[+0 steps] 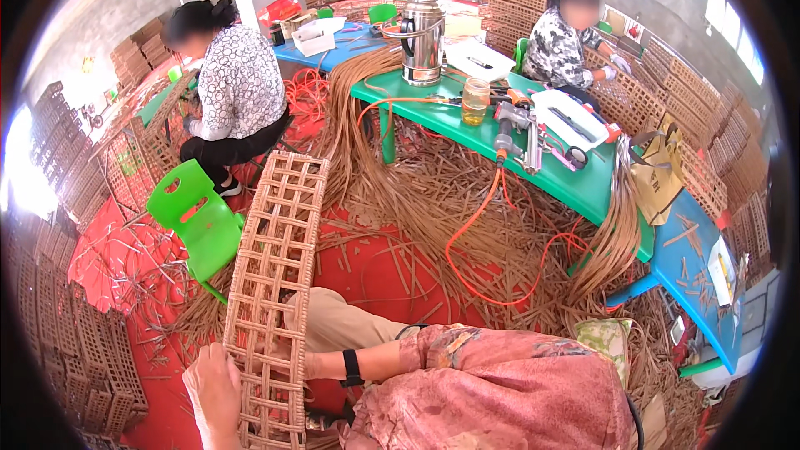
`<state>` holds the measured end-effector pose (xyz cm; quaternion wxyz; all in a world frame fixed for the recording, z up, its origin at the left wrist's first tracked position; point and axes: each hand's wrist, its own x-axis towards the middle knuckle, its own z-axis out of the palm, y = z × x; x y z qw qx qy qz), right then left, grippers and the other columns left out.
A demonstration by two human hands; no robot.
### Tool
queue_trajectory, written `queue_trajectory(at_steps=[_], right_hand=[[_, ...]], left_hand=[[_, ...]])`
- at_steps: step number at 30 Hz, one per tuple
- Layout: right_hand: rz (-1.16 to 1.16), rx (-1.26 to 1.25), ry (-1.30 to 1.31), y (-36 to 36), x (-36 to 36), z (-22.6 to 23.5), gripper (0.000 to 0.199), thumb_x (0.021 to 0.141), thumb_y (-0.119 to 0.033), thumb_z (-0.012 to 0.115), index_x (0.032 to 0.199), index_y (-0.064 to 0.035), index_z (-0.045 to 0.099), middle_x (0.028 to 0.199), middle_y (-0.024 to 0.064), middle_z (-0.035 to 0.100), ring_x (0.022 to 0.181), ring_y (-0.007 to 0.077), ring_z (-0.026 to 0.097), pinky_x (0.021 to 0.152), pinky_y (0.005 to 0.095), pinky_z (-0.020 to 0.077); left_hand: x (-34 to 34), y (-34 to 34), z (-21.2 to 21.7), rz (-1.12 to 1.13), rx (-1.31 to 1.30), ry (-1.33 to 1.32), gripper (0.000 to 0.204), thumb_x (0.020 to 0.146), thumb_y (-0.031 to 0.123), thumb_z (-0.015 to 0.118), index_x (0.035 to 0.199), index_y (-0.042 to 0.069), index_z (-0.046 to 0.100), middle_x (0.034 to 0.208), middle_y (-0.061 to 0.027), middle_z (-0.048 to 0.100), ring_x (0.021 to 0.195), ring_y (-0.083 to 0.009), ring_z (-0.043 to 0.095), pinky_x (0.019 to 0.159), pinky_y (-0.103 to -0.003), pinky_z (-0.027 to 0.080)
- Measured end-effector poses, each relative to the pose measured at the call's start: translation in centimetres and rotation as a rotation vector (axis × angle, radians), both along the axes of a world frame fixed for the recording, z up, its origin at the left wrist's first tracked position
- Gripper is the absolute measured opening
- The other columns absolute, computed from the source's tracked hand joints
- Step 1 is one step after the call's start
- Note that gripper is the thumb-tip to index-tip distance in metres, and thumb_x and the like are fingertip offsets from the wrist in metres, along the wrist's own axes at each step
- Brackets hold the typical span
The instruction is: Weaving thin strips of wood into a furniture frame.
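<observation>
Woven lattice panel (275,260), brown, long and narrow, stands tilted left of center, running from mid-frame down to the lower edge. Left hand (213,393), lower left, fingers curled onto the panel's left edge, holding it. Right hand (298,365) comes in from the right behind the lattice, mostly hidden by the strips; can't tell if it grips or just touches. Black wristband (351,367) on the right wrist; reddish patterned garment (492,392) fills lower center to lower right. Bright green chair (200,221) just left of the panel. Red floor covering (354,262) below, littered with loose brown strips (417,192). Green table (575,192) across upper center to right: metal flask (422,37), glass jar (475,102) with yellowish liquid, power tool (508,127) with an orange hose (454,242) looping down to the floor. Long strip bundle (340,108) hangs by the table's left end. Blue table (696,254) at right edge, tan bag (658,175) near it. Co-worker (242,87) seated upper left, another co-worker (554,46) seated upper right, wearing gloves. Woven stacks (92,367) lower left, more along the right side.
</observation>
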<state>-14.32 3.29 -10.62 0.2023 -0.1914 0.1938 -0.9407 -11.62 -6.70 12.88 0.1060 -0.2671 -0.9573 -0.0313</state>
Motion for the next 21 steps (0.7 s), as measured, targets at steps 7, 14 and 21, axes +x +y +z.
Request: queue_trajectory(at_steps=[7,14,21], right_hand=[[0.005,-0.046,-0.035,-0.1,0.1,-0.7,0.043,0.091,-0.027,0.074,0.126,-0.0089,0.056,0.113,0.0039,0.065,0.102,0.0138,0.063,0.084,0.0313,0.0560],[0.107,-0.078,-0.024,-0.4,-0.3,-1.5,0.057,0.095,-0.027,0.069,0.143,-0.0116,0.044,0.125,0.0036,0.062,0.116,0.0166,0.059,0.095,0.0353,0.0550],[0.082,-0.005,-0.055,-0.2,-0.1,-1.2,0.054,0.093,-0.030,0.071,0.138,-0.0094,0.050,0.122,0.0041,0.062,0.112,0.0158,0.060,0.093,0.0341,0.0547]], left_hand=[[0.3,-0.1,0.3,0.036,0.059,-0.027,0.012,0.084,0.005,0.064,0.089,0.002,0.054,0.086,-0.0175,0.059,0.080,-0.0403,0.058,0.072,-0.049,0.043],[0.7,-0.4,0.8,0.079,0.203,-0.079,0.015,0.081,0.005,0.070,0.087,0.001,0.057,0.086,-0.0180,0.062,0.078,-0.0406,0.060,0.070,-0.048,0.045],[0.9,-0.6,0.8,0.162,0.204,-0.111,0.016,0.082,0.011,0.072,0.085,0.001,0.060,0.085,-0.0174,0.062,0.078,-0.0398,0.061,0.070,-0.047,0.045]])
